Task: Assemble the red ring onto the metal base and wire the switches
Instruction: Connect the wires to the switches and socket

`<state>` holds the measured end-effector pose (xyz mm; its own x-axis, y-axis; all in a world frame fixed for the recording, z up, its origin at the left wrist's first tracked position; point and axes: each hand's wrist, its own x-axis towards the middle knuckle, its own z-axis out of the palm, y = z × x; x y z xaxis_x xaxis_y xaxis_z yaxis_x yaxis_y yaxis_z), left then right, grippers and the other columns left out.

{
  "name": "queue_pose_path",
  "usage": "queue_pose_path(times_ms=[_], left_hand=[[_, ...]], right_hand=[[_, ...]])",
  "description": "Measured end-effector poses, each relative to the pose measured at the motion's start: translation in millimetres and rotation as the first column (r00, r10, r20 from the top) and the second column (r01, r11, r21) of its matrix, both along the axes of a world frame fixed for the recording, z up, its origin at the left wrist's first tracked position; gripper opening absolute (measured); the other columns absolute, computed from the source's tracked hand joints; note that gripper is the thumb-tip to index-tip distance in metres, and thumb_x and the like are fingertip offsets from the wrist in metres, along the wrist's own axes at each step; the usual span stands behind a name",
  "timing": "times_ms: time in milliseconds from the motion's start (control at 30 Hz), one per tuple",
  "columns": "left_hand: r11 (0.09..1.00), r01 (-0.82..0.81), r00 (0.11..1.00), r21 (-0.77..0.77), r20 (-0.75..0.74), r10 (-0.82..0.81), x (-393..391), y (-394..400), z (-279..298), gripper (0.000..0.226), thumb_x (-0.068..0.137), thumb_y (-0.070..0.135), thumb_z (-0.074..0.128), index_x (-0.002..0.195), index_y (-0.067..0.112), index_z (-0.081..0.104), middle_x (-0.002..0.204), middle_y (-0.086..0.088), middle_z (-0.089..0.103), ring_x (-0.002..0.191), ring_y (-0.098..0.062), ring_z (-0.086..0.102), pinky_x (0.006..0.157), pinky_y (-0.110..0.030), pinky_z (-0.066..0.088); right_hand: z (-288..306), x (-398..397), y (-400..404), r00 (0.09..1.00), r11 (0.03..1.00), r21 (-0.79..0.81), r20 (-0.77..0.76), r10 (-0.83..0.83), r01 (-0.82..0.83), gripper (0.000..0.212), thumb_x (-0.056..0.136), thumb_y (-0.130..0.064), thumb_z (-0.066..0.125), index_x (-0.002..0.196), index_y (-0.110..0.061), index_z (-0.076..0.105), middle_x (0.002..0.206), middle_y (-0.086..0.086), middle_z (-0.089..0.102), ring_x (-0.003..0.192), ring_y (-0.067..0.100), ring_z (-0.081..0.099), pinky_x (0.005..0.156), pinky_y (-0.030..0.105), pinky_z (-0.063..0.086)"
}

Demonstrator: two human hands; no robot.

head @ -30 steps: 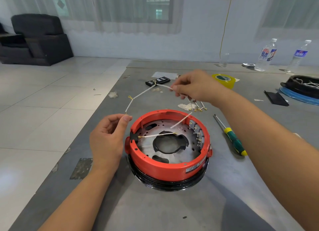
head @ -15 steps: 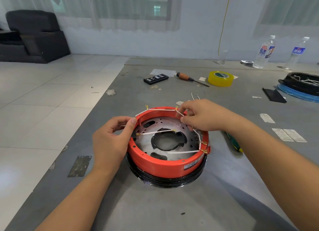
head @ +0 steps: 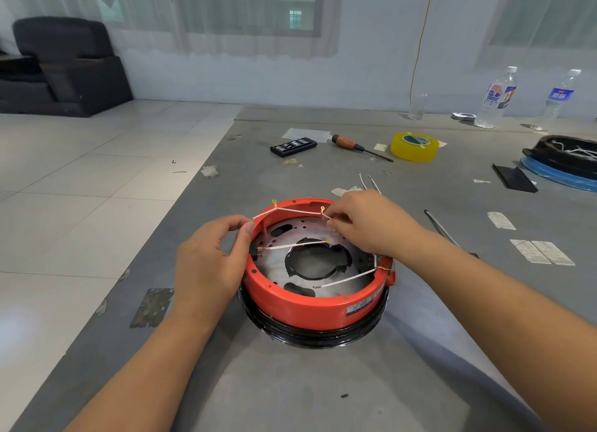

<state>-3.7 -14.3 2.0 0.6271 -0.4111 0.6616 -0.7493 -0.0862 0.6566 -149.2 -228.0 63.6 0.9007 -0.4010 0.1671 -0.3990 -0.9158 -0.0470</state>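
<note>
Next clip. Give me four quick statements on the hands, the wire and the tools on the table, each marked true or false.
1. Both hands pinch the white wire stretched over the far rim of the red ring: true; left hand, right hand.
2. The yellow tape roll sits inside the ring: false, it lies far back on the table.
3. The brown-handled screwdriver lies between a black case and the tape: true.
4. The right hand holds a screwdriver: false, it pinches only wire.

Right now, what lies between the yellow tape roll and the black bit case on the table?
In the head view, a wooden-handled screwdriver lies between the black bit case and the yellow tape roll, beside a small white scrap.
</note>
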Motion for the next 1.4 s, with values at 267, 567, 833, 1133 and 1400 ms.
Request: queue_pose_path(times_ms=[267,567,833,1133,1400], left_hand=[[0.993,-0.069,0.972,0.094,0.231,0.046,4,0,1,0.017,0.097,0.023,0.062,0.098,0.012,0.075,0.091,0.001,0.074,0.088,-0.013,0.062,0.078,-0.029,0.049],[0.998,-0.047,0.98,0.039,0.196,0.038,3,2,2,0.009,0.092,0.02,0.068,0.089,0.015,0.075,0.085,0.012,0.068,0.085,-0.008,0.06,0.077,-0.023,0.046],[1.0,0.002,0.993,0.008,0.122,-0.003,5,0,-1,0.004,0.094,0.018,0.077,0.096,0.02,0.073,0.093,0.018,0.069,0.091,0.01,0.059,0.085,-0.01,0.045],[0.996,0.094,0.995,0.004,0.036,-0.094,-2,-1,4,0.02,0.085,0.042,0.077,0.101,0.03,0.078,0.095,0.014,0.076,0.094,-0.002,0.068,0.08,-0.005,0.044],[0.996,0.084,0.996,-0.039,-0.003,-0.084,-4,0,3,0.011,0.091,0.029,0.078,0.097,0.038,0.076,0.088,0.02,0.076,0.077,0.005,0.067,0.078,-0.017,0.05]], right_hand=[[7,1,9,0.996,0.997,-0.081,-0.084,-0.016,0.009,0.035,0.104,-0.042,0.049,0.111,-0.019,0.075,0.107,0.01,0.065,0.108,0.03,0.062,0.088,0.042,0.053],[12,24,30,0.974,0.978,0.093,0.148,0.173,-0.188,0.028,0.096,-0.038,0.065,0.119,-0.024,0.072,0.111,-0.003,0.067,0.085,0.002,0.053,0.084,0.021,0.04],[-3,42,36,0.952,0.944,0.243,0.26,0.159,-0.224,0.012,0.097,-0.032,0.066,0.1,-0.027,0.076,0.072,-0.016,0.063,0.07,0.006,0.066,0.068,0.026,0.047],[-8,41,34,0.943,0.94,0.252,0.297,0.151,-0.229,0.013,0.096,-0.033,0.068,0.102,-0.031,0.079,0.076,-0.007,0.074,0.067,0.011,0.066,0.068,0.036,0.054],[-8,39,32,0.951,0.936,0.268,0.269,0.155,-0.228,0.015,0.096,-0.031,0.069,0.105,-0.03,0.08,0.079,-0.006,0.075,0.07,0.011,0.068,0.072,0.033,0.054]])
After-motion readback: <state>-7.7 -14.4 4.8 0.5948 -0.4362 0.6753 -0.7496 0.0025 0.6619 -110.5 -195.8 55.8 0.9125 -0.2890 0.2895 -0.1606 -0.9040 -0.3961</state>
